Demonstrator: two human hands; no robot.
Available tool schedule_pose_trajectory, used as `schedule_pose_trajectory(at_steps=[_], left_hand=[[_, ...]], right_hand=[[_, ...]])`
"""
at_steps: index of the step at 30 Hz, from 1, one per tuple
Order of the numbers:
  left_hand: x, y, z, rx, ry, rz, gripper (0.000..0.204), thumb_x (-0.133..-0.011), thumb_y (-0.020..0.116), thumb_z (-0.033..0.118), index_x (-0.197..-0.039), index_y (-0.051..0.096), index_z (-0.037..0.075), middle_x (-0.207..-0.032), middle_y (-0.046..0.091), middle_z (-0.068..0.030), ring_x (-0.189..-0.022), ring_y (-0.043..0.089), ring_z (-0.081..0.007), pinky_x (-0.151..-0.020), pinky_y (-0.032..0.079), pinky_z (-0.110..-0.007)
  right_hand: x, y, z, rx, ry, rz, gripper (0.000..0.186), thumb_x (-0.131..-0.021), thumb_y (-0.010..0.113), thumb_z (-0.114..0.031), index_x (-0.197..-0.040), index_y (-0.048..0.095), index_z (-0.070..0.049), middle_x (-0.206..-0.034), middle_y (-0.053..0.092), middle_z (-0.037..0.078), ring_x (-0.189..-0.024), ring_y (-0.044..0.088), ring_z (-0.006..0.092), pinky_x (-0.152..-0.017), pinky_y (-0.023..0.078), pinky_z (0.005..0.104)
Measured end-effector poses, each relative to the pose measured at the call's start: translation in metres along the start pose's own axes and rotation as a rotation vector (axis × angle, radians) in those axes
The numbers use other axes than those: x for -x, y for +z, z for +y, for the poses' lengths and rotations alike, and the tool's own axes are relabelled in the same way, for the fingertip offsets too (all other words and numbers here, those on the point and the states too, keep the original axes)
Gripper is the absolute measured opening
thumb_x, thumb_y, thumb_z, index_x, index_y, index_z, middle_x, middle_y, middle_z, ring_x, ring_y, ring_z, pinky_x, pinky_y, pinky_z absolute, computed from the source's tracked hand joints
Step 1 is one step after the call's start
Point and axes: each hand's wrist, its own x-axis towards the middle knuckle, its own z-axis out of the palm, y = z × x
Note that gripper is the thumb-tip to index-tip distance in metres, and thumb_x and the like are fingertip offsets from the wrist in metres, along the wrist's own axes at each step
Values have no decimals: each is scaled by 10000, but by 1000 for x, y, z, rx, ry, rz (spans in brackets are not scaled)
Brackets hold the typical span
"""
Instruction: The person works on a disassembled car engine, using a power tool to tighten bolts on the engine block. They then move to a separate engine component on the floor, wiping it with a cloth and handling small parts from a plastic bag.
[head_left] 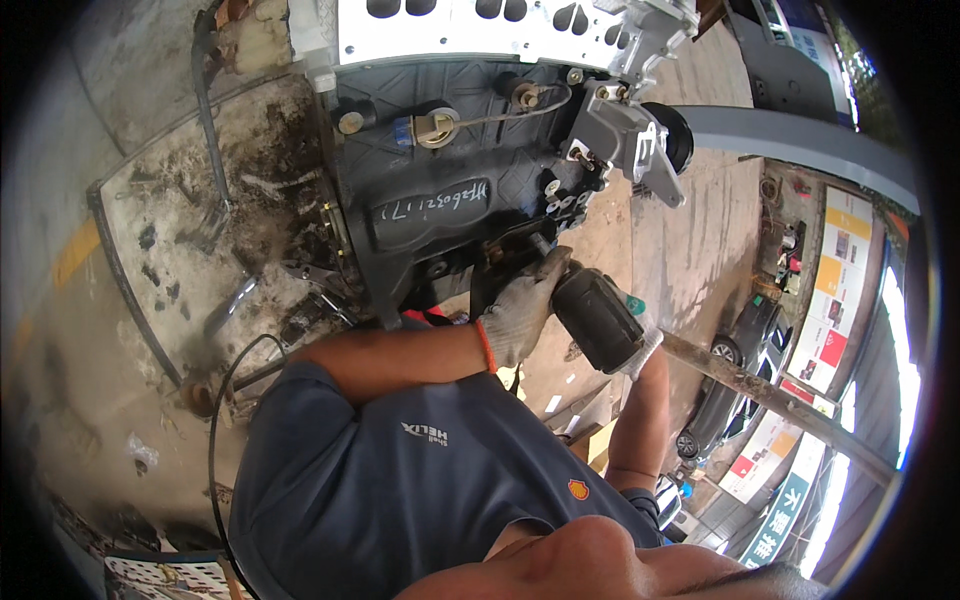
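A black power wrench points up and left at the lower side of a dark engine block. At its nose is a short metal socket, close against the block's lower edge. My left hand, in a grey-white work glove, has its fingers closed around the tool's front end by the socket. My right hand, also gloved, is at the rear of the wrench. The tool body hides most of its fingers, which appear wrapped round the handle. The fastener at the socket's tip cannot be made out.
A silver cylinder head tops the block, with a grey bracket at its right. A grey stand beam and a rusty bar extend right. An oily tray lies left. A dark car stands farther right.
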Motion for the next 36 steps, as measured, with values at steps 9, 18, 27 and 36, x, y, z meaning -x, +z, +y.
schedule_pose_trajectory(at_steps=[9, 18, 27, 36], left_hand=[[27, 1, 16, 12, 107, -79, 639, -906, 597, -86, -1493, 379, 41, -1316, 590, -223, -1188, 604, -394, -998, 529, -430], [32, 2, 6, 1433, -547, -42, 262, -1078, 523, 184, -1286, 605, 47, -1176, 667, -48, -1074, 646, -157, -987, 521, -329], [21, -27, 31, 1416, -784, -45, 267, -1077, 534, 253, -1268, 615, 84, -1128, 670, -23, -1032, 651, -141, -939, 538, -325], [26, 0, 14, 1529, -671, 76, 238, -1082, 522, 241, -1178, 656, 70, -1036, 689, -26, -1037, 638, -141, -1001, 490, -310]], right_hand=[[42, -15, 26, 174, -294, -254, 353, -1021, 559, -163, -1351, 593, -40, -1337, 649, 118, -1115, 679, 228, -994, 549, 381], [28, 10, 66, 949, -637, -168, 470, -923, 668, -38, -1387, 593, -39, -1351, 633, 165, -1278, 583, 300, -1101, 455, 373], [33, 26, 16, 76, -88, -168, 399, -923, 662, -54, -1318, 611, -37, -1193, 700, 88, -1070, 681, 222, -977, 530, 351], [33, 64, -34, 1458, -616, -50, 430, -844, 737, -192, -1225, 642, -17, -993, 692, 149, -909, 674, 320, -801, 518, 375]])
